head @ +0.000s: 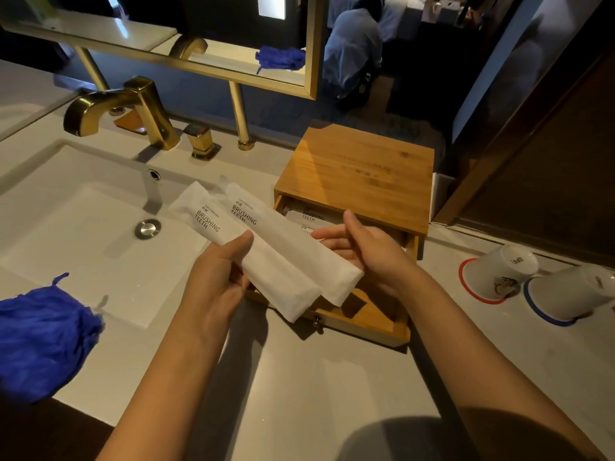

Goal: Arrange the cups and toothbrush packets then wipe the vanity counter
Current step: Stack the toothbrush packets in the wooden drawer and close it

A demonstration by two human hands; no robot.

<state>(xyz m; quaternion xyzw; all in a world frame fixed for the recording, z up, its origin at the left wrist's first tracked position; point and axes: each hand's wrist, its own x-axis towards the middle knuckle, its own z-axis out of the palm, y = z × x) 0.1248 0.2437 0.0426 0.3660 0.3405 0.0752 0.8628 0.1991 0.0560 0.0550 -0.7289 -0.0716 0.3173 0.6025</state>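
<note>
Packets: two white toothbrush packets (266, 247) sit dead center over the open drawer (362, 319) of the wooden box (359, 174), left hand (213, 281) with its grip closed around them, right hand (369, 247) loosely open, fingers touching the right packet's end. At 3 o'clock on the tabletop (299, 394), two upside-down cups (499, 272) side by side; blue cloth (43, 341) at 9 o'clock by the sink (66, 227).

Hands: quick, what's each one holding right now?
Left hand: closed on two toothbrush packets.
Right hand: open, fingers against the packets' right edge, not gripping.
</note>
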